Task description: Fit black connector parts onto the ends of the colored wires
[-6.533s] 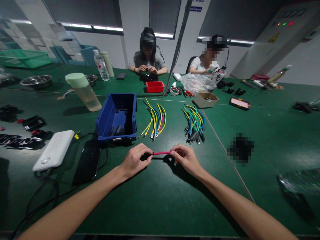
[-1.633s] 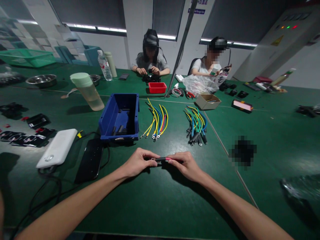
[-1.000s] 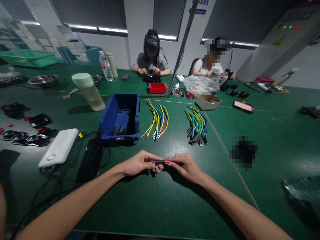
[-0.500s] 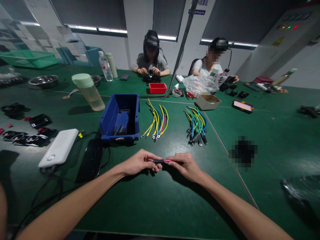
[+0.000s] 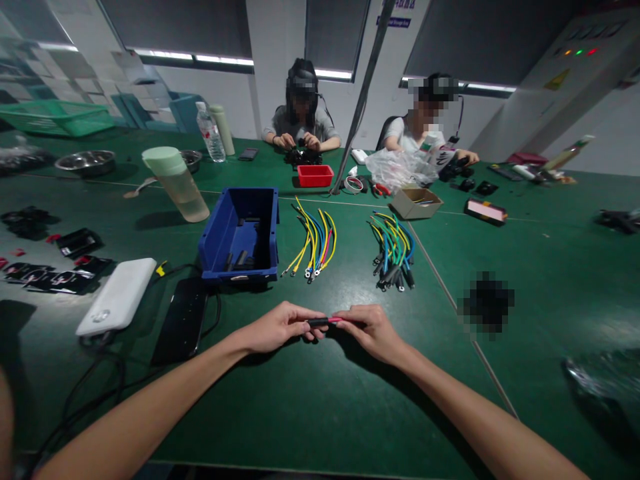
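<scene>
Both hands meet low over the near middle of the green table [image 5: 320, 413], pinching one short red wire [image 5: 334, 321] between them. The left hand [image 5: 278, 327] has its fingertips closed on a black sleeve [image 5: 317, 323] at the wire's left end; the right hand [image 5: 371, 331] has thumb and forefinger clamped on the wire's right part. Only a brief red stretch shows between the two grips. Just beyond the hands lie a fan of yellow, blue and red lugged wires [image 5: 314, 241] and, to its right, a bundle of green, blue and yellow wires [image 5: 393, 248] with black sleeved ends. A blue bin [image 5: 241, 233] stands left of them, holding a few black pieces.
</scene>
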A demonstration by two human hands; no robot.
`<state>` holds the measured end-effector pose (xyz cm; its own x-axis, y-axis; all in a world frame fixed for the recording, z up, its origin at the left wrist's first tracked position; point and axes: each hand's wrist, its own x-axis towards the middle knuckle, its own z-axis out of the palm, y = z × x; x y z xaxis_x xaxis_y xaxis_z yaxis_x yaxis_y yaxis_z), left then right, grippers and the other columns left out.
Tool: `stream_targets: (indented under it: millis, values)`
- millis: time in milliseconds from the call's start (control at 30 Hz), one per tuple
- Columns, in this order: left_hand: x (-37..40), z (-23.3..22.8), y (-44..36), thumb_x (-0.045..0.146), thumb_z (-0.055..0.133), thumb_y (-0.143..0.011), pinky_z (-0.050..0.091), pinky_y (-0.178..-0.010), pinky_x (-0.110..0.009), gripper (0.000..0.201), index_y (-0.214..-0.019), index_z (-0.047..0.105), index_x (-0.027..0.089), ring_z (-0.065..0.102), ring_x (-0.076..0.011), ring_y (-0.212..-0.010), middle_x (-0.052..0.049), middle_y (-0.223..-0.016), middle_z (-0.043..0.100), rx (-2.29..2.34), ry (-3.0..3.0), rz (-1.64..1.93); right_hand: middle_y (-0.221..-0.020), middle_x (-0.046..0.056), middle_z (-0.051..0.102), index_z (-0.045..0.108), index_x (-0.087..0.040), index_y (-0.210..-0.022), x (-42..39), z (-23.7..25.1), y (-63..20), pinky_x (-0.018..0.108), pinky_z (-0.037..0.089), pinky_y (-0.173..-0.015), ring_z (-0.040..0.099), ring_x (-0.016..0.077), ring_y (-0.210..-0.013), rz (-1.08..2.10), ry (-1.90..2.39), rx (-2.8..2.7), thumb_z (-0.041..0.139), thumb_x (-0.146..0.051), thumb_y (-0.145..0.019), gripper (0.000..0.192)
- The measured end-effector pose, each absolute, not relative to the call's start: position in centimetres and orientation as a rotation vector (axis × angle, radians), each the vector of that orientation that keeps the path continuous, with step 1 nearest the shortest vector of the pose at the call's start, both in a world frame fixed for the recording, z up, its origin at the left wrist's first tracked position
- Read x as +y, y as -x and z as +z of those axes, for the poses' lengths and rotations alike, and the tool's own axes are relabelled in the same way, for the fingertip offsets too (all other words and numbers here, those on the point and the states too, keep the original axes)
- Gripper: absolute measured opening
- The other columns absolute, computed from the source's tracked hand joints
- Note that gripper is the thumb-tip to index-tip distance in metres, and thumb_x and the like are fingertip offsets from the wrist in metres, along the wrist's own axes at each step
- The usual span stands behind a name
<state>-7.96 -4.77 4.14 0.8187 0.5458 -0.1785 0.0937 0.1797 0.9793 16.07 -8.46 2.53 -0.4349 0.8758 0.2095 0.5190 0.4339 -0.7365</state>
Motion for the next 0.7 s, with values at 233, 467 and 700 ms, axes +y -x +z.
stream_targets:
  millis: [233,467,700]
  values:
    - [-4.91,4.11,7.91,0.029,0.051,-0.09,0.048,-0.082,-0.034,0.039,-0.126,0.057,0.015,0.061,-0.0176,-0.088,-0.013,-0.103,0.067,0.553,-1.419,0.377,-0.075,0.006,0.071,0.072,-0.021,-0.098,-8.42,2.36,-16.08,0.024,0.042,-0.061,0.061,0.0141,-0.063,0.813,1.17,-2.104,0.052,-0.034,-0.09,0.026]
    - [-4.88,3.49,7.91,0.026,0.049,-0.091,0.048,-0.084,-0.034,0.041,-0.131,0.05,0.016,0.062,-0.0187,-0.094,-0.013,-0.106,0.067,0.563,-1.459,0.375,-0.076,0.006,0.071,0.072,-0.021,-0.099,-8.42,2.5,-15.98,0.024,0.042,-0.062,0.061,0.014,-0.065,0.823,1.175,-2.115,0.051,-0.033,-0.091,0.026]
    - [-5.05,3.33,7.7,0.028,0.049,-0.091,0.048,-0.083,-0.034,0.043,-0.132,0.05,0.016,0.062,-0.0195,-0.094,-0.014,-0.107,0.067,0.575,-1.465,0.381,-0.08,0.006,0.072,0.072,-0.02,-0.098,-8.24,2.36,-15.84,0.024,0.043,-0.063,0.063,0.0145,-0.066,0.823,1.193,-2.106,0.052,-0.033,-0.09,0.025]
